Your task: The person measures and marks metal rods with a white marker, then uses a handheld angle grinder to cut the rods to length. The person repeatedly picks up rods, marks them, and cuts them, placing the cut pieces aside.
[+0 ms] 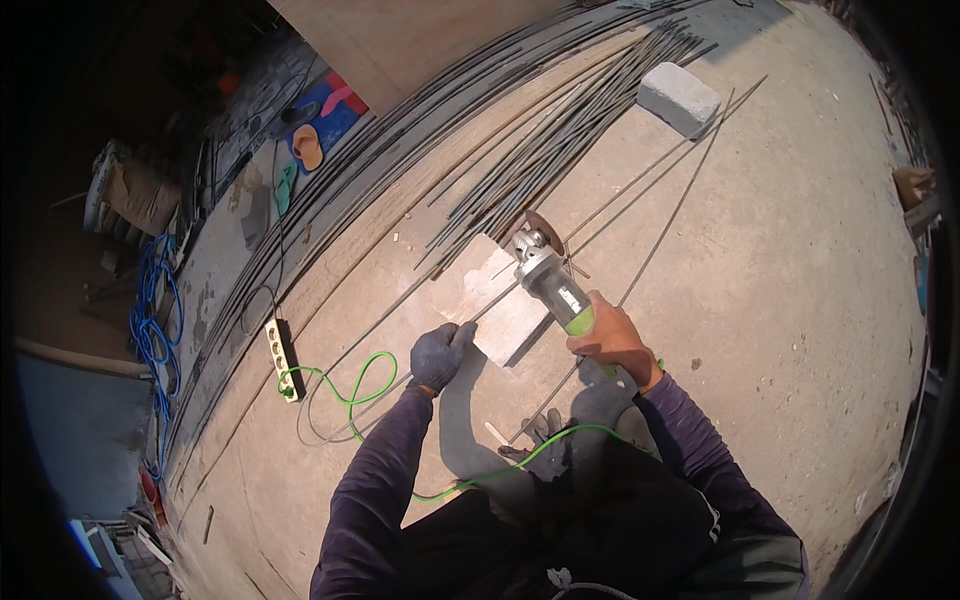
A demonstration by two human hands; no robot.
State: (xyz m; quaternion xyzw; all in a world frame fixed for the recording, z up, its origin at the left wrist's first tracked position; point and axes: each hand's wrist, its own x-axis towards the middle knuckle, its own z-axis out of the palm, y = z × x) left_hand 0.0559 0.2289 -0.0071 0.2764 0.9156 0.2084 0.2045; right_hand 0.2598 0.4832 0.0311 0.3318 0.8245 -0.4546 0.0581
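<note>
In a dark work glove, my left hand [443, 357] is closed around a thin steel rod [497, 300]. The rod runs slantwise across a pale block [513, 325] on the ground. My bare right hand [613, 335] grips the body of a green and grey angle grinder [556, 287]. Its cutting disc [545, 230] stands on edge by the rod, just beyond the block's far side. Whether disc and rod touch I cannot tell. A second grey block [680, 98] lies farther off at the right, near the far ends of the loose rods.
A bundle of steel rods [570, 135] lies beyond the grinder, with longer rods along the left. A green cord [370, 385] runs from a power strip [282, 360] past my body. A dark glove [548, 440] lies near me. Sandals [307, 147] and blue cable [155, 310] are at left.
</note>
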